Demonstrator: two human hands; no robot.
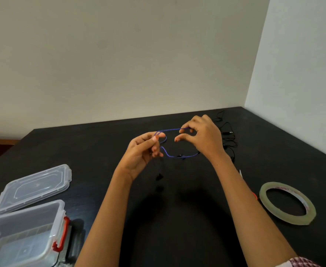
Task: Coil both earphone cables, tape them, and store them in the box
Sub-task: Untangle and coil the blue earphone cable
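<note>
Blue cable (174, 129) stretched as a loop above the table (100, 143), left hand (141, 151) pinching one end and right hand (202, 137) the other, hands apart; even, slack turns would likely coil best; open room lay below them, tape (291, 220) near right, box (59, 207) at near-left edge, black cable (228, 132) behind right hand.

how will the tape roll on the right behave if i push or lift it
The tape roll lies flat on the table, so a push would likely slide it, not roll it. It is a thin ring with a wide hole, so probably light.
</note>
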